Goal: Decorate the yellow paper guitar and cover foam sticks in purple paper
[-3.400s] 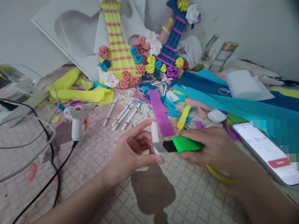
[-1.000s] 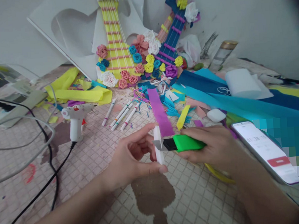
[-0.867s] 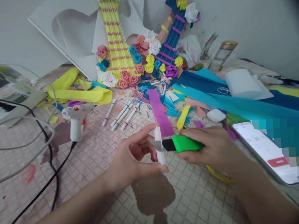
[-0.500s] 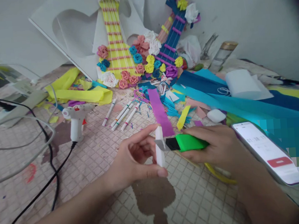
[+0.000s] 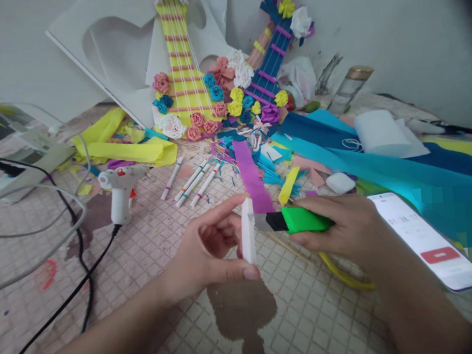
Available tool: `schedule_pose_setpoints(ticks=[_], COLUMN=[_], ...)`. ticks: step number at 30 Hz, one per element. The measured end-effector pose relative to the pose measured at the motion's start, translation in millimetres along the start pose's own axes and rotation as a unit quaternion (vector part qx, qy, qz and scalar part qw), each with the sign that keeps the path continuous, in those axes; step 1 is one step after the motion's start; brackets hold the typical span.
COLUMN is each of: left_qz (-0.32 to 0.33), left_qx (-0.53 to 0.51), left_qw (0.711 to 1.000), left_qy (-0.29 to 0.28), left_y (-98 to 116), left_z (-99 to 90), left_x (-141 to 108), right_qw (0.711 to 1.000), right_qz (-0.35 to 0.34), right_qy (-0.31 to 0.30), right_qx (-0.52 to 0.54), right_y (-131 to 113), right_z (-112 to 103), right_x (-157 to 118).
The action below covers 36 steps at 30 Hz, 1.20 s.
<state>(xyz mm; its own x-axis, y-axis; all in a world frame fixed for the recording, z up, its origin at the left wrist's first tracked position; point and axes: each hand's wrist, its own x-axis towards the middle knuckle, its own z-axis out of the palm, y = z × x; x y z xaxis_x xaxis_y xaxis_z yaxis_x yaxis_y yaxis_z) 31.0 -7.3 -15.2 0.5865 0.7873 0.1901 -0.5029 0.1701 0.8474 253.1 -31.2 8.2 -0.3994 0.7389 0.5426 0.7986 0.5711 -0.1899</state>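
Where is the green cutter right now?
In the head view, the green cutter is right of centre, held in the fingers of the right hand, its blade pointing left at the white piece in the left hand.

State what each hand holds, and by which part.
The left hand holds the white piece by its ends, between thumb and forefinger; the right hand grips the cutter by its green handle.

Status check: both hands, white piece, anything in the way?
Left hand pinching white piece, roughly upright. Right hand gripping green cutter, blade at piece's right edge; contact unclear. Purple strip lies beyond; nothing seen between blade and piece.
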Motion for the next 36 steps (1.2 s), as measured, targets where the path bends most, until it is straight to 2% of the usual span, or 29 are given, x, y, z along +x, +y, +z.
schedule_pose_setpoints(ticks=[8,13,22,28,36], left_qz=[-0.019,-0.020,0.002,0.005,0.008], left_qx=[0.018,-0.008,-0.015,-0.019,-0.007], left_qw=[1.000,1.000,1.000,1.000,1.000], left_qy=[0.005,0.007,-0.006,-0.011,-0.030], left_y=[-8,-7,-7,-7,-3], left_z=[0.2,2.3,0.5,-1.4,0.9], left_x=[-3,-4,-3,-4,-5], right_qw=[1.000,1.000,1.000,1.000,0.998], right_qz=[-0.017,-0.006,-0.004,0.006,0.018], right_qy=[0.001,-0.018,0.024,0.007,0.034], right_qx=[-0.013,-0.004,-0.005,0.009,-0.049], right_y=[-4,-5,-5,-2,8], right_z=[4,3,1,-1,-2], right_x=[0,1,4,1,0])
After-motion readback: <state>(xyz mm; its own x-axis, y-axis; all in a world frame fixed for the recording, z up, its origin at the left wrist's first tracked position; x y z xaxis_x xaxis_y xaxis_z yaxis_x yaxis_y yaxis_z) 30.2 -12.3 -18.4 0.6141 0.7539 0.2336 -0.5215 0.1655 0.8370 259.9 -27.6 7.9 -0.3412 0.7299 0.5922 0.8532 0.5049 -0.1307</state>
